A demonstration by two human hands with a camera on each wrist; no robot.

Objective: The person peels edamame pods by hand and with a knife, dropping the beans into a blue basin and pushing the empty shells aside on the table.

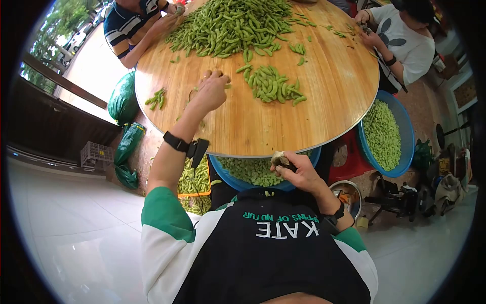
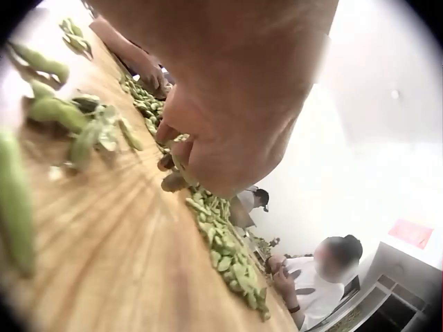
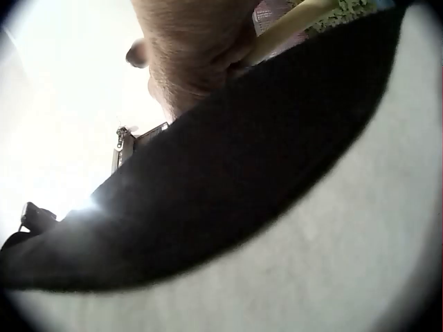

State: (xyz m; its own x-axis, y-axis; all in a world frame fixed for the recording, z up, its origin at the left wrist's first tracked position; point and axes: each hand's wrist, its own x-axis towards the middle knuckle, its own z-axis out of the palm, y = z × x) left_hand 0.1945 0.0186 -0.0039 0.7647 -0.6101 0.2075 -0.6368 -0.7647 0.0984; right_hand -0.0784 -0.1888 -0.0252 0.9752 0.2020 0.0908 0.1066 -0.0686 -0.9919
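My left hand (image 1: 210, 91) reaches over the round wooden table (image 1: 228, 126), short of a big heap of green soybean pods (image 1: 238, 25). Its fingers are loosely bent and point down toward the wood in the left wrist view, with no pod visible between them. A smaller pile of pods (image 1: 273, 85) lies right of this hand, and a few pods (image 1: 156, 99) lie to its left. At the table's near edge, my right hand (image 1: 304, 175) grips a small dark thing with a pale end (image 1: 281, 160), whose kind I cannot tell. The right wrist view mostly shows dark cloth (image 3: 228, 180).
Below the near edge sits a blue basin (image 1: 228, 175) of shelled beans; another blue basin (image 1: 407, 137) stands right. An orange-rimmed crate (image 1: 195, 194) of pods is at lower left. Two people (image 1: 132, 23) (image 1: 405, 43) work across the table. Green sacks (image 1: 123, 99) stand left.
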